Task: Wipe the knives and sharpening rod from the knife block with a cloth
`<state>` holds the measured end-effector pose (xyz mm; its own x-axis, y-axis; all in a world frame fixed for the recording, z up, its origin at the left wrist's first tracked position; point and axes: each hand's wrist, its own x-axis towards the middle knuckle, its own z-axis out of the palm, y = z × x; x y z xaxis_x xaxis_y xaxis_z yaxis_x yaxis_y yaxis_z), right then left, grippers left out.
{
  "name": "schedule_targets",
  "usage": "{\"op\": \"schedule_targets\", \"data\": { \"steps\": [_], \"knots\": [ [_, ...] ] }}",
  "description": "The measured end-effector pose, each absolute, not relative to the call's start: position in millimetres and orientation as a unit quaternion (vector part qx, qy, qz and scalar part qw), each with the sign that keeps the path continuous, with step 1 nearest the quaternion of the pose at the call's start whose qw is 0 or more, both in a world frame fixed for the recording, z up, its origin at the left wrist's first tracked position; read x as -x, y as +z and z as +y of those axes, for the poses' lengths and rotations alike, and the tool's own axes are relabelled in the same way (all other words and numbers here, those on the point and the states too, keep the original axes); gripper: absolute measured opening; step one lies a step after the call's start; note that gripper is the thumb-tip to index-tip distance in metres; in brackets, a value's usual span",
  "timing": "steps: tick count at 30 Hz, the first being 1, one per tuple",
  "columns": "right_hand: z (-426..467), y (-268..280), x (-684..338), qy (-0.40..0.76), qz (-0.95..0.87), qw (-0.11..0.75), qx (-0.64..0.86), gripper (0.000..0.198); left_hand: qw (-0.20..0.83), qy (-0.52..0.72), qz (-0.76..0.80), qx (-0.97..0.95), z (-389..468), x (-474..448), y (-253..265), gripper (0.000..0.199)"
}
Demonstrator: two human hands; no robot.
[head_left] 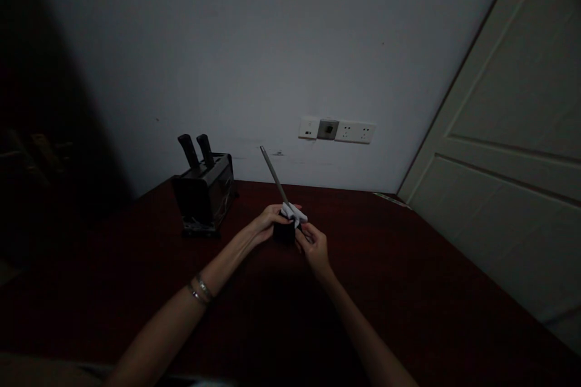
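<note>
Over the table's middle, my left hand is closed around a small dark object, its thumb lying across the top by a bunched white cloth. Out of the cloth a thin grey metal rod sticks up, tilted to the upper left. Where the rod ends below is hidden by the cloth and fingers. My right hand is closed at the right side of the cloth and the dark object, its fingertips pinched together against them. The dim light hides what kind of object the dark piece is.
A dark knife block with two black-handled knives stands left of my hands on the dark red table. Wall sockets are set in the pale wall behind. A light panelled door borders the right side.
</note>
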<state>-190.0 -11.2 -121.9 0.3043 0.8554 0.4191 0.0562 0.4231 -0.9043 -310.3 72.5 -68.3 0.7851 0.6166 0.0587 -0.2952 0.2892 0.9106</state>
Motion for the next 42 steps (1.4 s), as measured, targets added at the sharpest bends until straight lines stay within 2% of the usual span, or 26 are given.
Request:
{"op": "schedule_targets", "data": {
  "steps": [3, 6, 11, 15, 19, 21, 26, 31, 35, 39, 42],
  "knots": [
    [-13.3, -118.4, 192.3, 0.388, -0.515, 0.647, 0.407, 0.025, 0.803, 0.236, 0.128, -0.533, 79.1, 317.9, -68.8, 0.058],
    [-13.3, -118.4, 195.0, 0.393, -0.512, 0.648, 0.405, 0.028, 0.792, 0.239, 0.141, -0.543, 79.1, 319.6, -67.2, 0.054],
    [-10.4, -124.9, 195.5, 0.24, -0.497, 0.674, 0.492, 0.024, 0.703, 0.322, 0.216, -0.595, 66.3, 312.1, -55.5, 0.029],
    [-13.4, -125.1, 194.4, 0.09, -0.532, 0.64, 0.547, 0.018, 0.632, 0.376, 0.286, -0.614, 57.3, 303.7, -50.2, 0.027],
    [-16.4, -122.0, 189.8, -0.018, -0.543, 0.615, 0.572, 0.019, 0.475, 0.463, 0.356, -0.658, 51.6, 295.5, -54.8, 0.024],
    [-16.4, -122.3, 186.0, -0.051, -0.549, 0.605, 0.574, 0.02, 0.431, 0.485, 0.358, -0.672, 50.1, 291.9, -59.2, 0.022],
    [-15.6, -125.3, 180.5, -0.083, -0.569, 0.573, 0.584, 0.023, 0.486, 0.485, 0.342, -0.642, 54.7, 284.6, -68.4, 0.022],
    [-15.0, -124.3, 183.8, -0.015, -0.552, 0.594, 0.585, 0.021, 0.563, 0.47, 0.338, -0.59, 62.8, 285.1, -69.2, 0.03],
    [-13.6, -122.3, 188.8, 0.13, -0.524, 0.64, 0.548, 0.02, 0.616, 0.439, 0.317, -0.572, 63.6, 293.8, -66.8, 0.037],
    [-14.0, -113.5, 195.1, 0.304, -0.452, 0.68, 0.49, 0.03, 0.649, 0.415, 0.276, -0.575, 68.6, 306.2, -65.2, 0.037],
    [-15.5, -102.6, 197.3, 0.355, -0.427, 0.694, 0.459, 0.032, 0.625, 0.416, 0.279, -0.598, 80.9, 316.1, -66.4, 0.036]
  ]
}}
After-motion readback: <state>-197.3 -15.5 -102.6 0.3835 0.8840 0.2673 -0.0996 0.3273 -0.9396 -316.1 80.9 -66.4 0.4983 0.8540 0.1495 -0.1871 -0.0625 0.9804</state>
